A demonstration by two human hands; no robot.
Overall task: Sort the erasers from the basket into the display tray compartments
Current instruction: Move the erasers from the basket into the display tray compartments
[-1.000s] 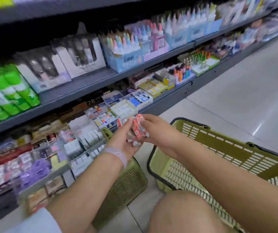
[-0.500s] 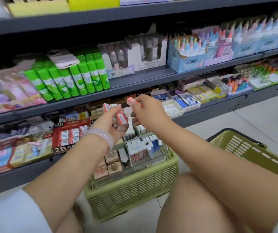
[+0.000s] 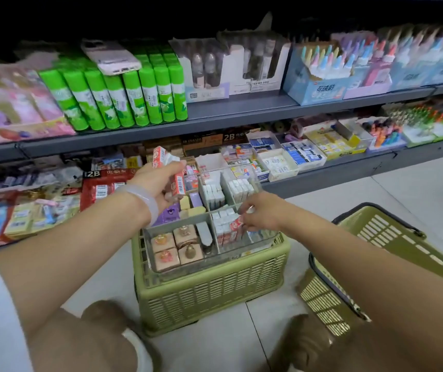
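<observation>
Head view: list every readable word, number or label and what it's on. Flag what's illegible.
"2B": dark carton on the lower shelf.
"2B": black header of the red carton, first character partly cut; the white characters beside it are blurred.
"ERASER": brown box, faint.
Chinese characters on the blue bottle carton: too blurred to be sure of.
Barcode on the red eraser packs in the left hand: digits too small.
Green tubes: print unreadable.

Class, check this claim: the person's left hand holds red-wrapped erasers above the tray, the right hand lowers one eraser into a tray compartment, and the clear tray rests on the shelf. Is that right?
One detail is wrong. In the head view the clear tray rests on an upturned green basket on the floor, not on the shelf. The rest stands: the left hand holds red-wrapped erasers above the tray, and the right hand lowers one eraser into a compartment.
</observation>
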